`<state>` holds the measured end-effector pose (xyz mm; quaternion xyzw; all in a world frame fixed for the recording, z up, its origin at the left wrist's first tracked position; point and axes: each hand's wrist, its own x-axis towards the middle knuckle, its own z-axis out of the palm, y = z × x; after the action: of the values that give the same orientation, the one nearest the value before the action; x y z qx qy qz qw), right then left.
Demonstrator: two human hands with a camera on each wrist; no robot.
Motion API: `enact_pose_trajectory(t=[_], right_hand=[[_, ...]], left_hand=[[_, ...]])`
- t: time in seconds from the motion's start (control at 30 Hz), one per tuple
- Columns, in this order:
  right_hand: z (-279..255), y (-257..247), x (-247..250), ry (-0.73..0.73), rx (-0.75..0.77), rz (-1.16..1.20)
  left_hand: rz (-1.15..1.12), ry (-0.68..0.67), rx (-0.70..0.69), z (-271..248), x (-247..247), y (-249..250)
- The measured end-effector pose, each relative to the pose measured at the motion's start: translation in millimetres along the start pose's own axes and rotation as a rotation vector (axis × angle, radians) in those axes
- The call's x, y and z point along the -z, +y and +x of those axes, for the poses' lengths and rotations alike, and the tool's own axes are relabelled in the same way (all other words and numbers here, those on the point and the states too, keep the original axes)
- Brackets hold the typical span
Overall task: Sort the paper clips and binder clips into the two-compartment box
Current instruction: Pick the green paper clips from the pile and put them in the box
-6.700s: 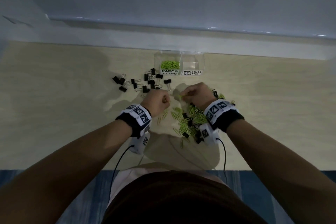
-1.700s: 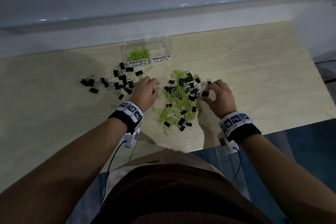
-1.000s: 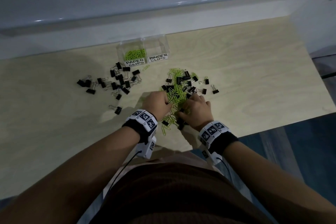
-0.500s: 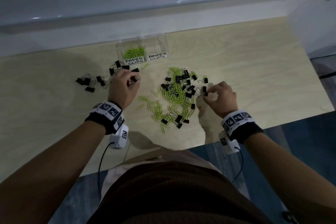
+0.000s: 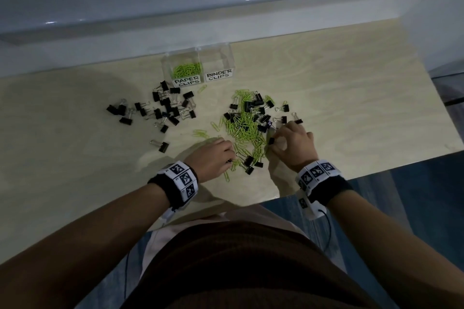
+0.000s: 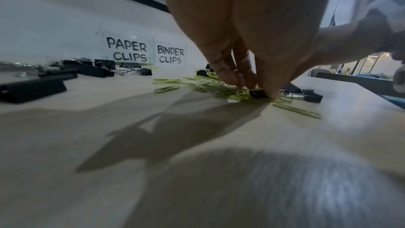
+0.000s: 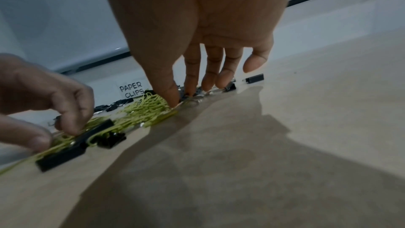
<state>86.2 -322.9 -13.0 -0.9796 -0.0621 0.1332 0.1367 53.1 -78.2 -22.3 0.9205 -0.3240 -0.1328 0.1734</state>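
A clear two-compartment box stands at the back; its "PAPER CLIPS" side holds green paper clips, and nothing shows in the "BINDER CLIPS" side. A mixed pile of green paper clips and black binder clips lies mid-table. My left hand is at the pile's near left edge, thumb and fingers pinching a small black binder clip. My right hand is at the pile's right edge and pinches another black binder clip between thumb and forefinger.
A separate group of black binder clips lies left of the box front, with one stray clip nearer me. The wooden table's front edge runs close behind my right wrist. A wall ledge rises behind the box.
My left hand has come back from the binder clip group on the left to the pile's near edge. My right hand has shifted slightly toward me along the pile's right side.
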Motion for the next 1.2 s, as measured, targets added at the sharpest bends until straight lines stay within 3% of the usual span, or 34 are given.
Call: enact_pose_trajectory(t=[0.1, 0.17, 0.33, 0.43, 0.53, 0.63, 0.8, 0.93, 1.1, 1.2], right_hand=[[0.2, 4.7, 3.3, 0.096, -0.052, 0.053], [-3.5, -1.1, 4.6, 0.109, -0.004, 0.075], [-21.3, -36.1, -2.1, -0.026, 0.212, -0.008], [-22.9, -46.2, -9.2, -0.107, 0.237, -0.119], [-21.0, -48.9, -11.6, -0.12, 0.237, -0.114], [-19.3, -50.3, -12.9, -0.118, 0.259, -0.103], [-16.0, -45.1, -14.9, -0.042, 0.32, -0.031], [-14.7, -41.7, -10.4, -0.058, 0.372, 0.182], [-5.6, -21.9, -0.2, 0.027, 0.163, 0.443], [3.2, 2.6, 8.9, 0.122, -0.007, 0.483]], left_hand=[[0.061, 0.02, -0.07, -0.9, -3.4, -5.7], [0.025, 0.028, -0.046, -1.6, -4.8, -8.1], [-0.121, 0.082, 0.183, -2.9, -1.3, 4.5], [-0.197, 0.062, 0.358, 0.6, -3.4, 10.8], [-0.221, 0.089, 0.426, 3.6, -5.2, 12.3], [-0.194, 0.093, 0.411, 4.9, -2.4, 12.9], [-0.041, 0.104, 0.266, -1.4, 2.4, 5.7], [-0.09, 0.13, 0.319, -2.9, 12.8, -2.3], [-0.383, 0.324, 0.516, -13.1, 31.1, -21.6], [-0.4, 0.394, 0.6, -20.1, 40.6, -44.0]])
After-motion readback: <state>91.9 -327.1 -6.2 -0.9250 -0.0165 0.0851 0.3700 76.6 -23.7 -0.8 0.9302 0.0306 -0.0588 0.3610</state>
